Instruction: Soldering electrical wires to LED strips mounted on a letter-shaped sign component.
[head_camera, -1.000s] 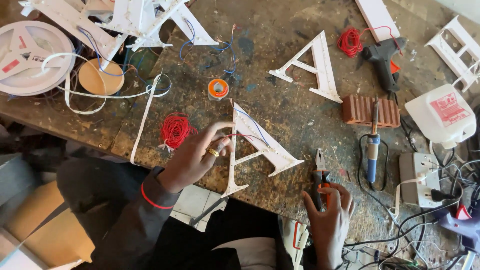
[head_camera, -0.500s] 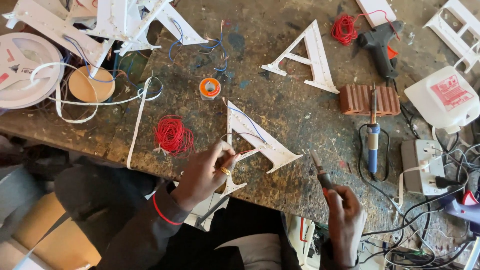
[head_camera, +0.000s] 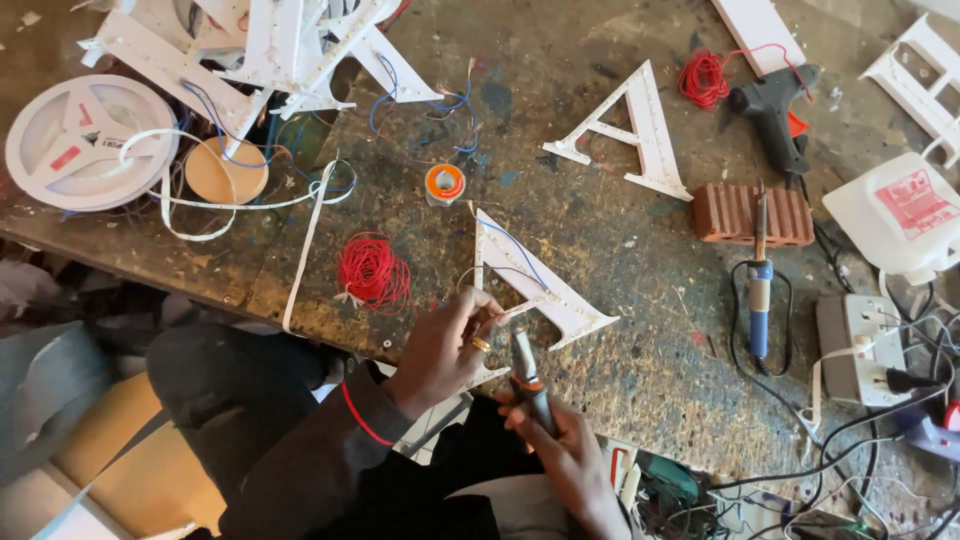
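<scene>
While the white letter frame (head_camera: 545, 290) is steadied at the bench edge by the left hand (head_camera: 450, 345), pinched shut on its lower leg, a pair of pliers (head_camera: 525, 375) is gripped in the right hand (head_camera: 560, 450) just below, nose raised toward the pinch. Thin blue wire is strung across the frame.

There are two white letters (head_camera: 520, 285) (head_camera: 628, 132), two red wire bundles (head_camera: 372, 272) (head_camera: 702, 78), one brick (head_camera: 752, 215), one glue gun (head_camera: 772, 110) and two hands (head_camera: 445, 350) (head_camera: 570, 460).
</scene>
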